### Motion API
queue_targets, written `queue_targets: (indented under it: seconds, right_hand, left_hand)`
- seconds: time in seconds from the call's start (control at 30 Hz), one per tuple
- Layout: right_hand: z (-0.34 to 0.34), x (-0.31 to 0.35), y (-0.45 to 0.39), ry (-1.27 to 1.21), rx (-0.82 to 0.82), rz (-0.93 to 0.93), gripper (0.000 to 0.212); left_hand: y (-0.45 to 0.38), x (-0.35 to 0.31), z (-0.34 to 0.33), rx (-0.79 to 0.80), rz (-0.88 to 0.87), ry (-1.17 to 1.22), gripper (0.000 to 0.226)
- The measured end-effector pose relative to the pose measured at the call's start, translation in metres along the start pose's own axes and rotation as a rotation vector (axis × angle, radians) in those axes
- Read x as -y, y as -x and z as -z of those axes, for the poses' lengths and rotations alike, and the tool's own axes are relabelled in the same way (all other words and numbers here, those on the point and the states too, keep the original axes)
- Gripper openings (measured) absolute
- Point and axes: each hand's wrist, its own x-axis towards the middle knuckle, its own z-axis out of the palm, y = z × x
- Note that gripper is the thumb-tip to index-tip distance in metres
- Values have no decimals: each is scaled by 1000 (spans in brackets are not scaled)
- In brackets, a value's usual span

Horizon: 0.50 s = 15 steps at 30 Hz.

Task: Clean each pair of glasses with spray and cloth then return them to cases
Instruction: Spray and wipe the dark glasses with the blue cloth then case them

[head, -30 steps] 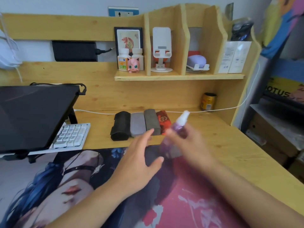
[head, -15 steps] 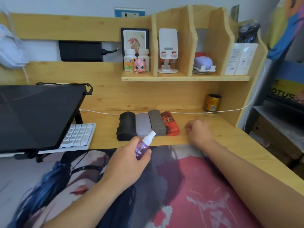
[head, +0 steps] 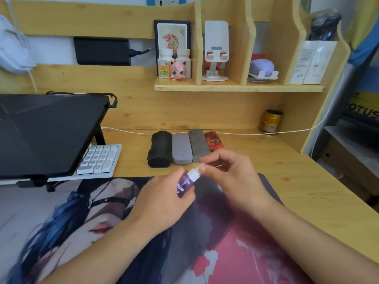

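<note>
We grip the purple spray bottle (head: 184, 184) in our left hand (head: 162, 199) while right-hand (head: 231, 177) fingers pinch its white cap; uncapping looks next, four cases (head: 184, 147) closed at twelve o'clock

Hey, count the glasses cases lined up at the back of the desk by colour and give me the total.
Black case: 1
Light grey case: 1
Dark grey case: 1
Red case: 1
Total: 4 cases, side by side in one row, all closed.
</note>
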Motion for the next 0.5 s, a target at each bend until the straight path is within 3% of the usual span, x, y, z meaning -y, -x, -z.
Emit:
queue_targets:
  seconds: [0.2,0.33,0.4,0.5]
  right_hand:
    - [-10,-1,16,-62,-59,7,12]
    - [-19,13,20,-155,32,-34,14]
    - [-13,29,8,-38,14,7,14]
    - [24,72,-49,213,-234,168,23]
  left_hand:
    - [6,-2,-4,-54,-63,-44,22]
    - [7,-9,-2,-37,-50,233,18]
    - [4,-9,-3,10,-25,363,35]
    - [-6,8,0,-120,7,349,62]
